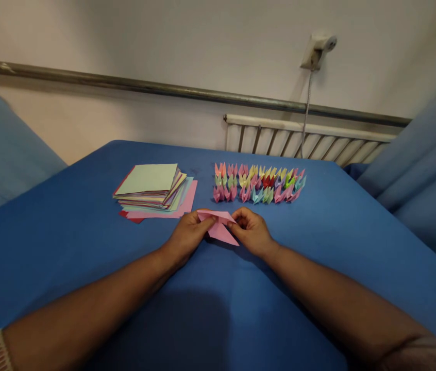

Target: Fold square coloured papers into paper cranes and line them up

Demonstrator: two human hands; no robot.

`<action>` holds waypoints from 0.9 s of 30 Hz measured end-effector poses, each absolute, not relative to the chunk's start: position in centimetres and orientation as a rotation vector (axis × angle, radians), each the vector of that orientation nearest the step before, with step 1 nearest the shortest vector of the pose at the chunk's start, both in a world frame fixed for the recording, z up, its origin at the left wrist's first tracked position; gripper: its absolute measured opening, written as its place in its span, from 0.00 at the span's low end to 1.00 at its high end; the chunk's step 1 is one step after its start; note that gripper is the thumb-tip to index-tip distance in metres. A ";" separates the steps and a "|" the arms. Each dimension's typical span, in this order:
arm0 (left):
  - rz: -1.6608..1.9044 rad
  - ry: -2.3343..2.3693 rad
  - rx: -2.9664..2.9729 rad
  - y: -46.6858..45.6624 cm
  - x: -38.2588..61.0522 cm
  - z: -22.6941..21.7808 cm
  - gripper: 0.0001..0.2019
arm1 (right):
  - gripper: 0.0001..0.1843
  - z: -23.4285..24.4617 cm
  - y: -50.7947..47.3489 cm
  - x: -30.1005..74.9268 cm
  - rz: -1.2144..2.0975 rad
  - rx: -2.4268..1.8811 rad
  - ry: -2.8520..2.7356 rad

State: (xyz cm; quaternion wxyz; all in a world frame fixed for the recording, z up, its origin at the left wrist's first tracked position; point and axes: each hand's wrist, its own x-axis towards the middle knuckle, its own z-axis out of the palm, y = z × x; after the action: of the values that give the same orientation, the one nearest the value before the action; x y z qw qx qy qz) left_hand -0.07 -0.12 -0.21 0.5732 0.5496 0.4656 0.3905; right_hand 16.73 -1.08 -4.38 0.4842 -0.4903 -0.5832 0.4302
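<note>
A partly folded pink paper [220,226] lies between both hands over the blue table [67,242]. My left hand [187,234] pinches its left end with closed fingers. My right hand [252,230] grips its right end, fingers curled. Just beyond the hands, at the left, sits a stack of coloured paper squares [152,190]. To the right of the stack stand rows of several small folded paper cranes [258,184] in pink, yellow, green and blue.
A metal rail [125,82] runs along the wall behind the table. A white radiator [303,139] and a wall plug with a cable [316,51] are at the back right. Blue cloth [426,170] hangs at both sides.
</note>
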 end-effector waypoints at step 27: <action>0.946 1.035 1.404 -0.4 -0.3 0.3 0.17 | 0.16 -3.6 -1.2 16.6 1.148 -1.028 -1.362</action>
State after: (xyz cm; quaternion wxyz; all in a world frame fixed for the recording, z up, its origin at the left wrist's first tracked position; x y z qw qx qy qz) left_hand -0.33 -0.40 0.29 0.5470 0.5923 0.4367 0.3992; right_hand 16.64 -1.22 -3.63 0.5162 -0.4280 -0.5672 0.4782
